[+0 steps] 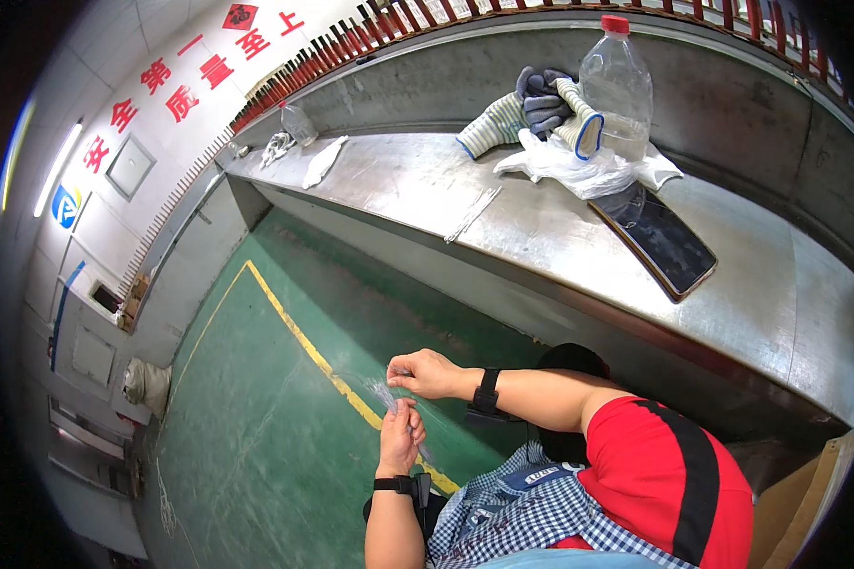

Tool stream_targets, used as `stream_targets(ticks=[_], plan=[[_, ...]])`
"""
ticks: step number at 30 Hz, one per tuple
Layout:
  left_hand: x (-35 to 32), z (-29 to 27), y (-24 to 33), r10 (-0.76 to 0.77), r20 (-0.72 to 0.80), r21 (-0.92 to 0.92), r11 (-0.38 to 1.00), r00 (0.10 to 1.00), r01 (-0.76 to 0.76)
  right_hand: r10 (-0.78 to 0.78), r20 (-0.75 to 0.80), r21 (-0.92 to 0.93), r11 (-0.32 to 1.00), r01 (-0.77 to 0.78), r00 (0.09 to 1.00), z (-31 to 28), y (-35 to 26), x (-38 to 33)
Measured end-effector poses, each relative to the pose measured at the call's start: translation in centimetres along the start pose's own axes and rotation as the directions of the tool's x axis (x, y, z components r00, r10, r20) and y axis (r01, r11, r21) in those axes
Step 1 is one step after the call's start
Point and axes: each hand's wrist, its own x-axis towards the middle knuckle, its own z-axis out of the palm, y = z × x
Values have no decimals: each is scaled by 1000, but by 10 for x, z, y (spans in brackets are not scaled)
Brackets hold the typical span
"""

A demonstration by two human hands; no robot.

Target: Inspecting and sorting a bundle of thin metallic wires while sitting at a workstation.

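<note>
So, left hand [400,438] and right hand [425,373] both pinching a thin clear plastic strip [389,396] over the green floor [256,417], phone [661,239], gloves [533,114] and bottle [617,85] up on the metal ledge [427,190].

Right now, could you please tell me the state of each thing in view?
Clear strip: pinched between both hands.
Left hand: closed on the strip's lower part.
Right hand: pinching its upper end.
Plastic bottle: upright, red cap on.
Phone: flat, screen dark.
Work gloves: heaped, unworn.
</note>
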Motion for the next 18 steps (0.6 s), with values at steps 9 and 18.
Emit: stream_targets(ticks=[9, 18], plan=[[0, 3, -1, 55, 23, 32, 998, 998, -56, 16, -6, 26, 1000, -15, 1000, 0, 2, 2], [-3, 3, 3, -3, -10, 10, 1000, 1000, 3, 13, 32, 75, 997, -15, 999, 3, 2, 2]])
